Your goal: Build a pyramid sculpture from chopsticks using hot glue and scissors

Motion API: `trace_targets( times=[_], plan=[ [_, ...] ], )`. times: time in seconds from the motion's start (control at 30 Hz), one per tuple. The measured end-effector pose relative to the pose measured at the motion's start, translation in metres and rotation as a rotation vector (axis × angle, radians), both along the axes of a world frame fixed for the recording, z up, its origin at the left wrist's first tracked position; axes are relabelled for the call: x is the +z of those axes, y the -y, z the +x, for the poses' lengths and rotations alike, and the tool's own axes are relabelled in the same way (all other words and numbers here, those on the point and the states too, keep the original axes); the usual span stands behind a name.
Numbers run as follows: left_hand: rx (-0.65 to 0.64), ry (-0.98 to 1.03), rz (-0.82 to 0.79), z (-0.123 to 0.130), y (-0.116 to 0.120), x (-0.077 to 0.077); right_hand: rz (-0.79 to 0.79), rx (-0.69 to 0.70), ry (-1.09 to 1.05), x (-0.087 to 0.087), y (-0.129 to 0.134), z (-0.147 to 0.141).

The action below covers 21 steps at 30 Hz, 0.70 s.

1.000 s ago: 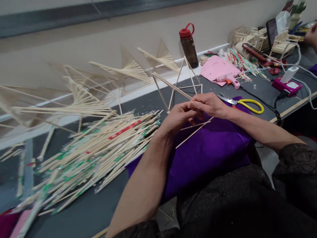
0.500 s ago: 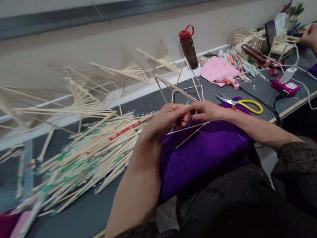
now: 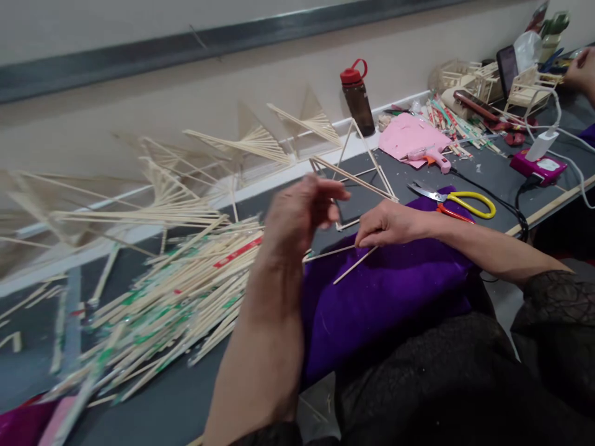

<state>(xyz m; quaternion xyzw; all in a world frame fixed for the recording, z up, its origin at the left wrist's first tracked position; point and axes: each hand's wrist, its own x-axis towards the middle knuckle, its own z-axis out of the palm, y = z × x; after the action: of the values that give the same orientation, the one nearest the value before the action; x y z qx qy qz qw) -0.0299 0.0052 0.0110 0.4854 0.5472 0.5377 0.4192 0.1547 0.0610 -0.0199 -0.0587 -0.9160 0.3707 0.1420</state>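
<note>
My left hand [image 3: 304, 207] is raised over the table's front part, its fingers apart and slightly blurred, with nothing visible in them. Right of it, my right hand [image 3: 385, 224] is closed on the end of a thin wooden stick [image 3: 328, 254]. A second stick [image 3: 354, 266] slants below that hand over the purple cloth [image 3: 372, 310]; whether the fingers touch it is unclear. Just behind both hands stands an open frame of joined sticks [image 3: 357, 179]. To the left lies a large heap of sticks [image 3: 186, 297], some in plastic wrappers.
Fan-shaped stick models [image 3: 260, 144] line the wall. Scissors [image 3: 469, 201], a pink glue gun [image 3: 430, 158], a red-capped bottle [image 3: 357, 102] and a magenta power block [image 3: 539, 166] with cables are on the right. Another person's hand [image 3: 581, 71] shows at the far right.
My hands were together and have separated. The left moved leftward with its fingers opening; the right came down to the stick. The view has shifted slightly.
</note>
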Motion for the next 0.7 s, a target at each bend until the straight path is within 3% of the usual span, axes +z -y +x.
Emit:
trace_targets(
  times=[0.1,0.2,0.27,0.37,0.43,0.5,0.57,0.63,0.7],
  plan=[
    [-0.201,-0.105,-0.162,0.019,-0.004,-0.019,-0.148,-0.049,-0.073,0.001,-0.001,0.003],
    [-0.277,-0.231,-0.240,0.020,-0.006,-0.028,-0.351,-0.154,-0.152,0.002,-0.008,0.007],
    [-0.210,-0.307,-0.220,0.014,-0.006,-0.027,-0.454,-0.252,-0.231,0.005,-0.015,0.011],
    [-0.006,-0.301,-0.128,0.003,-0.006,-0.020,-0.511,-0.422,-0.393,0.011,-0.031,0.021],
    [0.079,-0.236,-0.042,-0.003,-0.004,-0.013,-0.487,-0.542,-0.488,0.014,-0.042,0.029],
    [0.061,-0.184,0.031,-0.005,0.003,-0.005,-0.425,-0.638,-0.499,0.015,-0.051,0.036],
    [-0.053,-0.181,0.033,0.000,0.013,0.003,-0.317,-0.701,-0.399,0.013,-0.057,0.039],
    [-0.201,-0.240,-0.061,0.013,0.025,0.010,-0.146,-0.743,-0.215,0.010,-0.058,0.038],
    [-0.441,-0.354,-0.188,0.031,0.033,0.014,0.087,-0.766,0.001,0.007,-0.055,0.034]
  ],
)
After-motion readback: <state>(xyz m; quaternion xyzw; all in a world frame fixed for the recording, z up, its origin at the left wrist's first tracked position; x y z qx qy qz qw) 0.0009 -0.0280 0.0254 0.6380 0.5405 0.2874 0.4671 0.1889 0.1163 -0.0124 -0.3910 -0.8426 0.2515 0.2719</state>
